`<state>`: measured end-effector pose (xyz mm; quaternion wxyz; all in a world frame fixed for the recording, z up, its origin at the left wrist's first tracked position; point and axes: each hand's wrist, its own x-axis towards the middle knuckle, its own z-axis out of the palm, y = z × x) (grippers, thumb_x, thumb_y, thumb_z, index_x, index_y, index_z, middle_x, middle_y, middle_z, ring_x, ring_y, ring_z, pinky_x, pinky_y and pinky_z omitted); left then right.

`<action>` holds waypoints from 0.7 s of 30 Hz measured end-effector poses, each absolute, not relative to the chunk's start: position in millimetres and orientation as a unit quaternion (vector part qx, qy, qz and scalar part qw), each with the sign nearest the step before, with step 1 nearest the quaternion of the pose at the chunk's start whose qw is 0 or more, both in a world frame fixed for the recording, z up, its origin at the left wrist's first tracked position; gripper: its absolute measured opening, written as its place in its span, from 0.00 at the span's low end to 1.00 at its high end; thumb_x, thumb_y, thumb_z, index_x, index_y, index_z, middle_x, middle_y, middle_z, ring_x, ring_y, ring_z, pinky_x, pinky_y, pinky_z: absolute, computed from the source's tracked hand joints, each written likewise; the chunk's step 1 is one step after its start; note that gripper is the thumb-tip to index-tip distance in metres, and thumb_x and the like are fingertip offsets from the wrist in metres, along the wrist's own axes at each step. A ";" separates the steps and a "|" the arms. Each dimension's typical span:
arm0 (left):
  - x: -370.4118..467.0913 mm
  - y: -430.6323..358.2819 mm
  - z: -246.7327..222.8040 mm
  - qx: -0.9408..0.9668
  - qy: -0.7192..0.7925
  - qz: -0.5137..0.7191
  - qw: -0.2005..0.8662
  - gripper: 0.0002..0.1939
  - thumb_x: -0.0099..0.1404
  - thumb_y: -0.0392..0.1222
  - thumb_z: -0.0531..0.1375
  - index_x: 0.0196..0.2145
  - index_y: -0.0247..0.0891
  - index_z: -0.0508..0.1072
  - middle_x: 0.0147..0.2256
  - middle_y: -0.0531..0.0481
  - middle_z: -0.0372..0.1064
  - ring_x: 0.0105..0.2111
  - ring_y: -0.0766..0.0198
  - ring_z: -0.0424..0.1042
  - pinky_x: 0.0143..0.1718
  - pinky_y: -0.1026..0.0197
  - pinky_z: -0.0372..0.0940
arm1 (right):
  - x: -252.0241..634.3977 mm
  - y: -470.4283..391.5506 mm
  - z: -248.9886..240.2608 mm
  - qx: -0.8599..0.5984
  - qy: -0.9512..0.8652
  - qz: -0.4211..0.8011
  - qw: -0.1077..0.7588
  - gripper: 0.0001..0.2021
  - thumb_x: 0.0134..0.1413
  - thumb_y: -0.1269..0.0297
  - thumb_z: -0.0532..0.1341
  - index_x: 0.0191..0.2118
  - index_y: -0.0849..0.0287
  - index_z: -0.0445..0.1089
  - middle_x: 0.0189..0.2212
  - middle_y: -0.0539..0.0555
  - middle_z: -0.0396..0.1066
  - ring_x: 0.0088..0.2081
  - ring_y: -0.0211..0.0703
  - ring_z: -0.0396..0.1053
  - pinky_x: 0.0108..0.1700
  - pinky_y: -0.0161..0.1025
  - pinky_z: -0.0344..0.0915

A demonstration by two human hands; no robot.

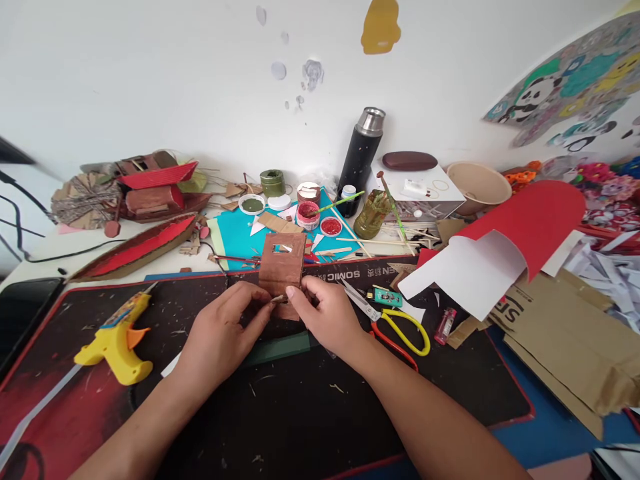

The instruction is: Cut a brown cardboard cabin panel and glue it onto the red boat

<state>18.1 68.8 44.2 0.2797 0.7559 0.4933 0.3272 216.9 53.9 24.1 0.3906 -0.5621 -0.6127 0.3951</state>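
Upright before me is a brown-painted cardboard piece (281, 263) with a small rectangular cut-out near its top. My right hand (330, 313) grips its lower right side, the thumb in front and the fingers partly hidden behind. The thumb and forefinger of my left hand (223, 327) are closed at its lower left, around a small brown sliver (279, 300) that touches the piece. A dark green strip (280, 349) lies on the mat just below my hands.
Left lies a yellow glue gun (117, 340); right are scissors (395, 327), a teal lighter (387, 297) and a red lighter (445, 325). Behind stand paint pots (307, 215), a black flask (360, 157) and model boats (145, 250). Cardboard (565, 340) and red paper (530, 213) fill the right.
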 end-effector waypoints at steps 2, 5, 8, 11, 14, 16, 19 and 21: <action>17.7 67.0 43.1 0.750 0.503 0.343 0.259 0.05 0.65 0.47 0.65 0.33 0.46 0.78 0.32 0.50 0.77 0.32 0.57 0.74 0.36 0.60 0.64 | 217.0 53.0 23.8 -0.538 -0.602 0.438 0.394 0.19 0.70 0.47 0.57 0.31 0.54 0.67 0.23 0.46 0.63 0.25 0.38 0.60 0.28 0.36 0.54; 18.1 64.9 43.1 0.721 0.534 0.369 0.242 0.04 0.62 0.46 0.68 0.32 0.47 0.79 0.31 0.51 0.76 0.29 0.59 0.72 0.35 0.60 0.62 | 214.7 50.4 22.4 -0.512 -0.602 0.471 0.391 0.17 0.68 0.46 0.61 0.36 0.55 0.70 0.26 0.47 0.68 0.28 0.39 0.64 0.29 0.35 0.57; 20.8 64.0 45.4 0.691 0.554 0.375 0.273 0.04 0.60 0.46 0.69 0.33 0.47 0.80 0.31 0.51 0.78 0.29 0.58 0.73 0.35 0.60 0.63 | 211.9 48.6 19.4 -0.523 -0.617 0.452 0.376 0.17 0.66 0.48 0.62 0.32 0.55 0.67 0.26 0.47 0.67 0.27 0.39 0.61 0.29 0.36 0.55; 23.8 64.6 47.1 0.685 0.552 0.354 0.316 0.07 0.62 0.49 0.68 0.37 0.47 0.81 0.34 0.50 0.80 0.30 0.57 0.75 0.35 0.60 0.64 | 211.1 48.8 17.8 -0.534 -0.628 0.429 0.369 0.17 0.68 0.51 0.61 0.29 0.54 0.64 0.24 0.47 0.64 0.26 0.38 0.59 0.29 0.37 0.52; 24.7 65.8 46.4 0.699 0.546 0.337 0.315 0.07 0.62 0.50 0.67 0.36 0.46 0.81 0.33 0.49 0.80 0.31 0.56 0.76 0.35 0.60 0.64 | 211.4 49.6 19.0 -0.543 -0.649 0.395 0.357 0.18 0.67 0.54 0.60 0.27 0.54 0.59 0.22 0.46 0.61 0.24 0.38 0.56 0.29 0.38 0.48; 24.4 66.1 45.8 0.705 0.551 0.327 0.303 0.08 0.62 0.50 0.67 0.32 0.45 0.80 0.30 0.50 0.79 0.29 0.58 0.75 0.33 0.60 0.63 | 211.2 49.8 20.0 -0.547 -0.663 0.375 0.347 0.18 0.67 0.56 0.60 0.27 0.54 0.58 0.22 0.46 0.61 0.24 0.38 0.56 0.29 0.38 0.47; 23.9 65.9 46.3 0.704 0.568 0.304 0.300 0.10 0.63 0.52 0.64 0.32 0.44 0.78 0.28 0.52 0.78 0.25 0.60 0.73 0.29 0.61 0.61 | 210.2 49.8 20.3 -0.547 -0.666 0.372 0.344 0.17 0.67 0.56 0.60 0.27 0.54 0.58 0.22 0.46 0.61 0.24 0.37 0.56 0.29 0.38 0.46; 23.9 65.9 47.2 0.698 0.580 0.284 0.310 0.12 0.64 0.54 0.63 0.32 0.44 0.78 0.28 0.53 0.78 0.25 0.61 0.73 0.28 0.61 0.61 | 209.7 49.8 19.8 -0.549 -0.661 0.376 0.347 0.17 0.66 0.56 0.60 0.27 0.55 0.58 0.21 0.45 0.60 0.24 0.36 0.55 0.28 0.38 0.46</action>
